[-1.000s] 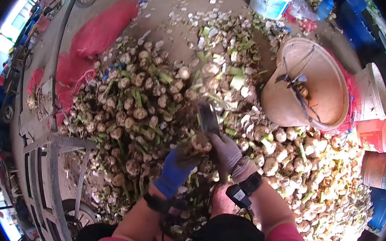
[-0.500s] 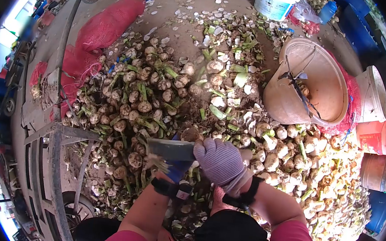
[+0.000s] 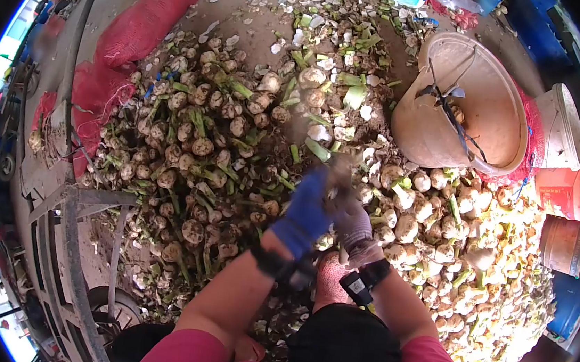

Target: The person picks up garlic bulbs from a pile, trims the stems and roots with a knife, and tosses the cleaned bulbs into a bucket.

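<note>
Both my hands meet in front of me above the pile, smeared by motion. My left hand, in a blue glove, is closed at a blurred brownish bulb. Right beside it, my right hand, in a pale purple glove, has its fingers curled in; the broad-bladed knife it gripped half a second ago is lost in the blur between the hands. Soil-stained bulbs with green stems lie heaped to the left. Paler bulbs with shorter stems form the pile to the right, under and beside my right arm.
A large tan bucket leans at the right, with white and red buckets beyond it. At the left stand a metal cart frame and a filled red mesh sack. Cut green stems and peelings litter the middle floor.
Both hands have moved forward and come together; the left hand shifted right, out from behind the blade. The wide blade is no longer distinct. The view has shifted slightly.
</note>
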Demonstrator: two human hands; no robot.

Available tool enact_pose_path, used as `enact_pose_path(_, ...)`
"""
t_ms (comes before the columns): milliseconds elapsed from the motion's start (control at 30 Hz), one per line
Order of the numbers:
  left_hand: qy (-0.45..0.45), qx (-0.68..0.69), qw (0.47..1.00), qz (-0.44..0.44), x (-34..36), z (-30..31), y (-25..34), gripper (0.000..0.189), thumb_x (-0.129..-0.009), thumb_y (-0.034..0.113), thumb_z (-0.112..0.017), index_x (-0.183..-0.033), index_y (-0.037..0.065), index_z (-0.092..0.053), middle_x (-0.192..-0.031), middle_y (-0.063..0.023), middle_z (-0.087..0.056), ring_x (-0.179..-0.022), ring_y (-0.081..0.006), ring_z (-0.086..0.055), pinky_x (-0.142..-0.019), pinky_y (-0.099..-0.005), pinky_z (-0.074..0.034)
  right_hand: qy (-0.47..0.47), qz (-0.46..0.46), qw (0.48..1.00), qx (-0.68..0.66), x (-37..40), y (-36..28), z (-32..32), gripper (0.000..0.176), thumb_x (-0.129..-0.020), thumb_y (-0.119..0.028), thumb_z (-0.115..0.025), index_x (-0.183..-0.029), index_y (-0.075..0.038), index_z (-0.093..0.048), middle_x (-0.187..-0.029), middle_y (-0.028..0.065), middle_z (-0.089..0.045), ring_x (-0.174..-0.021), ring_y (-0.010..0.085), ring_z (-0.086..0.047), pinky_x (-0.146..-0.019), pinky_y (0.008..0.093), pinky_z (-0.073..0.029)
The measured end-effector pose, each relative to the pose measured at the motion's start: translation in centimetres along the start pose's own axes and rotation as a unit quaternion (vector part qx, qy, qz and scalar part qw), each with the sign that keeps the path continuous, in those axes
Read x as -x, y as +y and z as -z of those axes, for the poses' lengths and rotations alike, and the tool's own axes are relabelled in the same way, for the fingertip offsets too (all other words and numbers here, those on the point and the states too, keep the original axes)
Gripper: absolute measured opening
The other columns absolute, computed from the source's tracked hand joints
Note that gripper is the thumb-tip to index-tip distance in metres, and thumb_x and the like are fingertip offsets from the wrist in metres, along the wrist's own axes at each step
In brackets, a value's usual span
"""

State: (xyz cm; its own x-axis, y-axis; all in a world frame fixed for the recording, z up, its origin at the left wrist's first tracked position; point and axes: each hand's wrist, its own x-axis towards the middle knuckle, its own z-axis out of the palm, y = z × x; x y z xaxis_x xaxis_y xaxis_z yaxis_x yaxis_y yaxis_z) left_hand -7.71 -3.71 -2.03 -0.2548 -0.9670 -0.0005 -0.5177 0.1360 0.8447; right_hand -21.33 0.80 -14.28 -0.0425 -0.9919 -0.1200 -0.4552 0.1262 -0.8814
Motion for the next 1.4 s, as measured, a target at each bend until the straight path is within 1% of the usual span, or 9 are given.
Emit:
enact_pose_path(33,0.106,-0.216,0.97,-0.023,-1.2,-0.7,-2.9,0.059,-0.079,0.034,-0.075,-0.128,0.008,-0.053,-0.114,-0.0202,-0.059,-0.101,-0.0371,-0.058,-0.087,-0.0447,-0.048,-0.024,-0.212,0.965,-0.151,1.0,-2.5,1.4,0.028,-0.089,-0.021,-0.057,-0.107,0.001,-0.059,-0.081,0.0138,-0.064,-0.074,0.0212,-0.062,-0.067,0.0335,-0.05)
enact_pose_path(200,-0.063,-0.295,0.953,0.032,1.6,-3.0,-10.6,0.055,-0.081,0.032,-0.07,-0.125,0.003,-0.051,-0.11,-0.0149,-0.058,-0.098,-0.0287,-0.059,-0.089,-0.0397,-0.049,0.036,-0.172,0.977,-0.123,-0.8,-1.8,2.8,0.035,-0.087,-0.023,-0.061,-0.108,0.005,-0.057,-0.081,0.0141,-0.067,-0.068,0.0215,-0.063,-0.065,0.0352,-0.05)
enact_pose_path(300,-0.009,0.317,0.94,0.128,4.3,-3.4,-7.5,0.047,-0.085,0.015,-0.068,-0.126,0.003,-0.049,-0.109,-0.0088,-0.057,-0.101,-0.0184,-0.056,-0.088,-0.0316,-0.048,-0.041,-0.298,0.946,-0.123,-1.9,-11.0,5.8,0.039,-0.089,-0.026,-0.061,-0.11,0.006,-0.058,-0.085,0.0168,-0.067,-0.074,0.0235,-0.065,-0.071,0.0346,-0.052)
enact_pose_path(767,0.068,0.425,0.895,0.116,6.4,-0.6,-11.8,0.037,-0.092,0.02,-0.06,-0.126,0.01,-0.049,-0.109,-0.0061,-0.062,-0.099,-0.0183,-0.062,-0.092,-0.037,-0.048,-0.091,0.344,0.886,0.297,0.2,-19.3,5.4,0.024,-0.076,-0.018,-0.065,-0.095,-0.006,-0.057,-0.084,0.0124,-0.063,-0.077,0.0304,-0.064,-0.067,0.0407,-0.053)
enact_pose_path(800,0.004,0.161,0.979,0.128,6.5,1.2,-11.9,0.04,-0.095,0.021,-0.055,-0.132,0.011,-0.043,-0.106,-0.0078,-0.062,-0.102,-0.0201,-0.06,-0.095,-0.0402,-0.048,-0.081,0.369,0.883,0.28,-0.1,-19.0,5.7,0.023,-0.078,-0.017,-0.064,-0.096,-0.005,-0.058,-0.08,0.0118,-0.062,-0.073,0.0311,-0.064,-0.065,0.0416,-0.054)
enact_pose_path(1000,0.129,0.42,0.891,0.114,4.4,2.7,-1.9,0.053,-0.088,-0.004,-0.06,-0.135,0.009,-0.039,-0.106,-0.0085,-0.057,-0.1,-0.0182,-0.059,-0.086,-0.0322,-0.054,-0.014,-0.182,0.983,-0.024,-3.3,-10.4,7.0,0.025,-0.094,-0.024,-0.05,-0.107,-0.005,-0.061,-0.076,0.0156,-0.066,-0.065,0.0299,-0.065,-0.06,0.0395,-0.054)
enact_pose_path(1167,0.125,0.464,0.864,0.149,5.7,3.3,0.6,0.042,-0.089,0.002,-0.062,-0.127,0.008,-0.046,-0.108,-0.0081,-0.058,-0.095,-0.0178,-0.06,-0.084,-0.0309,-0.053,-0.247,0.052,0.966,-0.054,-0.7,-3.6,-0.9,0.03,-0.088,-0.026,-0.058,-0.11,-0.006,-0.061,-0.086,0.0178,-0.068,-0.071,0.027,-0.066,-0.064,0.0373,-0.053)
enact_pose_path(1233,0.099,0.337,0.926,0.136,7.6,4.4,0.5,0.039,-0.088,0.005,-0.064,-0.124,0.006,-0.049,-0.106,-0.0082,-0.059,-0.094,-0.0175,-0.06,-0.084,-0.0311,-0.051,-0.228,-0.355,0.864,-0.274,-1.3,-11.5,3.2,0.034,-0.083,-0.023,-0.063,-0.11,-0.001,-0.059,-0.089,0.0195,-0.066,-0.075,0.0338,-0.064,-0.07,0.0407,-0.052)
enact_pose_path(1400,0.043,0.061,0.985,0.155,6.1,7.6,1.0,0.028,-0.089,0.011,-0.064,-0.113,0.005,-0.051,-0.104,-0.0098,-0.06,-0.096,-0.019,-0.059,-0.083,-0.0316,-0.05,-0.024,0.175,0.984,-0.029,-2.9,-18.7,5.8,0.029,-0.087,-0.017,-0.058,-0.111,-0.001,-0.058,-0.089,0.0199,-0.063,-0.077,0.0374,-0.063,-0.07,0.0422,-0.052)
